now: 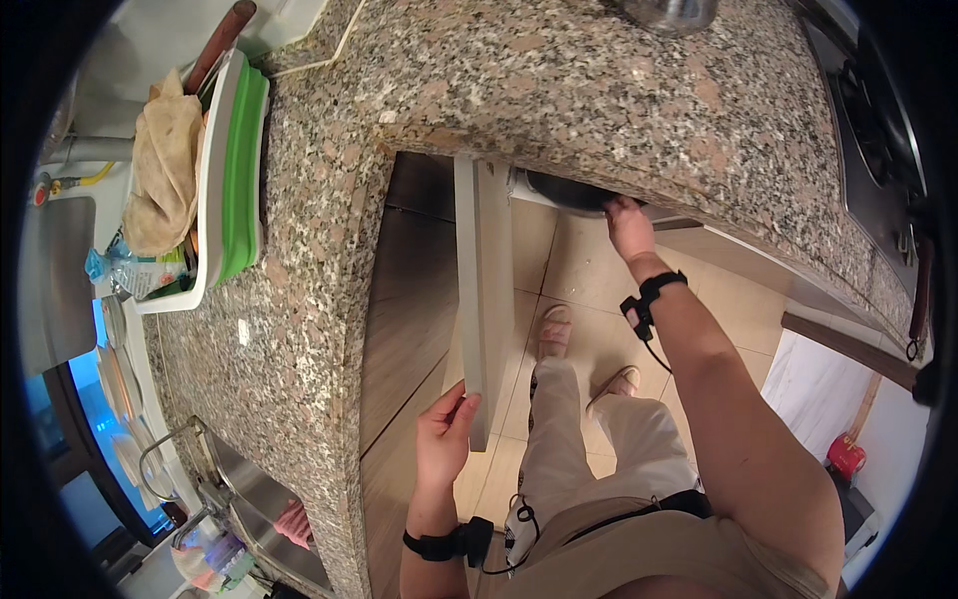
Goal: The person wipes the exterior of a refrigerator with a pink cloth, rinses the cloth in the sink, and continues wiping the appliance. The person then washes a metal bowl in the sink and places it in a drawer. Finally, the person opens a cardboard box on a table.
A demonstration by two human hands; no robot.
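Note:
My left hand grips the outer edge of an open cabinet door, thumb on one face and fingers curled behind it. The door swings out from under the counter. My right hand reaches beneath the granite counter edge, fingers closed at the rim of a black pan. Most of that pan is hidden by the countertop, so its full shape does not show. Both wrists wear black straps carrying small devices with cables.
A granite countertop wraps around my left and front. On it stands a green-and-white collapsible basket with a beige cloth over it. A stove is at right, a sink lower left. My feet stand on the tiled floor.

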